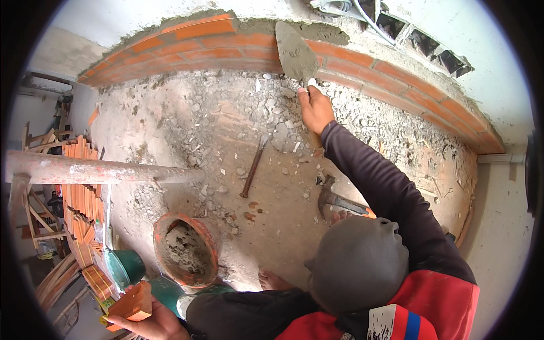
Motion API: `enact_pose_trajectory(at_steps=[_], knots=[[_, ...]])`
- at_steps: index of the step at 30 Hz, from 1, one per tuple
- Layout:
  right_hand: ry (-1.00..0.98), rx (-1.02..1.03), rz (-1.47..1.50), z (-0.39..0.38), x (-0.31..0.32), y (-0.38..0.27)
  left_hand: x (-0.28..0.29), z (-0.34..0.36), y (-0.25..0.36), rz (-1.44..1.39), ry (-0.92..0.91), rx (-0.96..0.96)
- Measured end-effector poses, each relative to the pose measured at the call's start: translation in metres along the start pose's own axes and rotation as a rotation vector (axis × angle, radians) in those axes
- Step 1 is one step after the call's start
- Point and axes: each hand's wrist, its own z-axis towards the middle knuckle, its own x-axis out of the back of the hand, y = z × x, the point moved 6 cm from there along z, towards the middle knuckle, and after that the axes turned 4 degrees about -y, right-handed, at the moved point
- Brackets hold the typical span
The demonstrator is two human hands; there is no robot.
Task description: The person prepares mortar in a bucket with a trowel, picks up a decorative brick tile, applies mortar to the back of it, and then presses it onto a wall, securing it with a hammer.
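My right hand (318, 109) is closed round the handle of a trowel (296, 54). Its mortar-smeared blade lies over the top of a low orange brick wall (391, 76), against a bed of grey mortar (328, 33). At lower left, my left hand (156, 324) grips an orange brick (136, 303), held well away from the wall. A thin string runs along the top course on the left. Between my arms, an orange bucket (215, 241) holds grey mortar (184, 249).
A rusty chisel (255, 165) lies on the rubble-strewn floor, with a hammer (345, 205) near my foot. A pole (107, 170) crosses the left side. Beyond it are stacked orange bricks (82, 195) and a green bucket (126, 266). Cables (371, 20) hang behind the wall.
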Motion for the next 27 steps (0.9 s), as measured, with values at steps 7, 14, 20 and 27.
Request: enact_pose_trajectory(at_steps=[7,14,20,27], knots=[[-0.124,-0.019,-0.052,-0.005,-0.01,0.011,-0.001,-0.006,0.006,-0.041,-0.024,-0.004],[-0.061,0.093,-0.009,0.017,-0.018,-0.013,-0.002,-0.007,0.007,-0.032,0.034,0.0],[-0.197,0.028,-0.092,0.016,-0.047,-0.012,-0.004,-0.011,0.01,-0.079,-0.014,-0.014],[-0.058,0.108,-0.09,0.045,-0.054,-0.032,-0.004,-0.009,0.009,-0.04,0.015,-0.027]])
